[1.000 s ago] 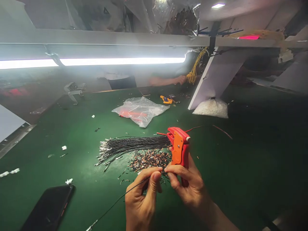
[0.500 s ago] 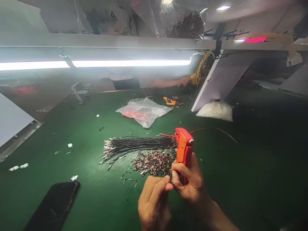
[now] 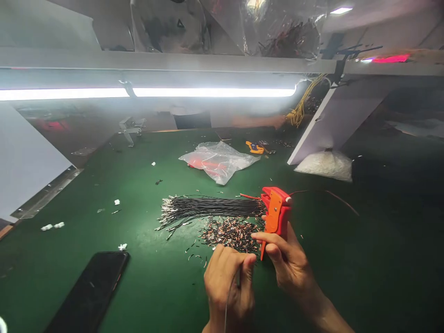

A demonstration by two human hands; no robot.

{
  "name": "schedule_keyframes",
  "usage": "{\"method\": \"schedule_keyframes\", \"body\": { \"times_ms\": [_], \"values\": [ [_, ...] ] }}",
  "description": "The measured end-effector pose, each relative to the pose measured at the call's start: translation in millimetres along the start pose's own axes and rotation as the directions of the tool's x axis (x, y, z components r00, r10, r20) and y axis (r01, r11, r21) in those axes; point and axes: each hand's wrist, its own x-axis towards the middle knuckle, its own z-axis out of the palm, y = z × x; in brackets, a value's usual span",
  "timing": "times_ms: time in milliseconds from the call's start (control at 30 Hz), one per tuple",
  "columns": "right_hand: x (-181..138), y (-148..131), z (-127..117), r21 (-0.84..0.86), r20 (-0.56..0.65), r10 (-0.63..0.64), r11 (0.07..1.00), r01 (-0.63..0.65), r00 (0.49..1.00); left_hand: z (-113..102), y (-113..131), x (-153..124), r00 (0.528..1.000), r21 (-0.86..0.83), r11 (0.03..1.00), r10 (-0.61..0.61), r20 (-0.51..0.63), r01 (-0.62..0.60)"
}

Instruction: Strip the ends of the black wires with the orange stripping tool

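My right hand point(image 3: 293, 259) holds a red and orange wire stripper point(image 3: 277, 210) upright, its index finger and thumb lifted off the handle and the other fingers behind it. Just left of it, my left hand point(image 3: 229, 277) is closed in a pinch, with a thin dark wire point(image 3: 226, 307) running down from it. The wire's pinched end is hidden. Beyond my hands lies a bundle of black wires point(image 3: 211, 206) with metal terminals at the left end. A pile of short stripped insulation and copper scraps point(image 3: 232, 232) sits in front of the bundle.
A black phone point(image 3: 90, 291) lies at front left near small white connectors point(image 3: 52, 226). Further back are a clear plastic bag point(image 3: 222, 162) with something red inside, a yellow tool point(image 3: 255, 147) and a bag of white pieces point(image 3: 326, 165). A lamp point(image 3: 215, 92) hangs under the shelf.
My right index finger and thumb have loosened from the stripper, and its handle now shows spread. My left hand has turned slightly, still pinching. The whole view has shifted, moving everything rightward.
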Motion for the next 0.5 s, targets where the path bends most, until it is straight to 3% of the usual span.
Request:
{"method": "schedule_keyframes", "body": {
  "times_ms": [167, 300, 500],
  "values": [
    [-6.5, -3.0, 4.9, 0.132, 0.159, -0.096, 0.988, 0.075, 0.983, -0.8, -4.6, -3.6, 0.998, 0.039, 0.998, -0.055, -0.006, 0.056],
    [-2.0, -9.0, 5.6, 0.13, 0.145, -0.198, 0.975, 0.18, 0.97, -1.9, -2.9, -3.2, 0.997, 0.047, 0.996, -0.082, 0.006, 0.081],
    [-0.4, -6.1, 4.9, 0.09, 0.136, -0.038, 0.996, 0.026, 0.99, -6.2, -2.3, 5.7, 0.988, 0.034, 0.987, -0.156, 0.008, 0.156]
  ]
}}
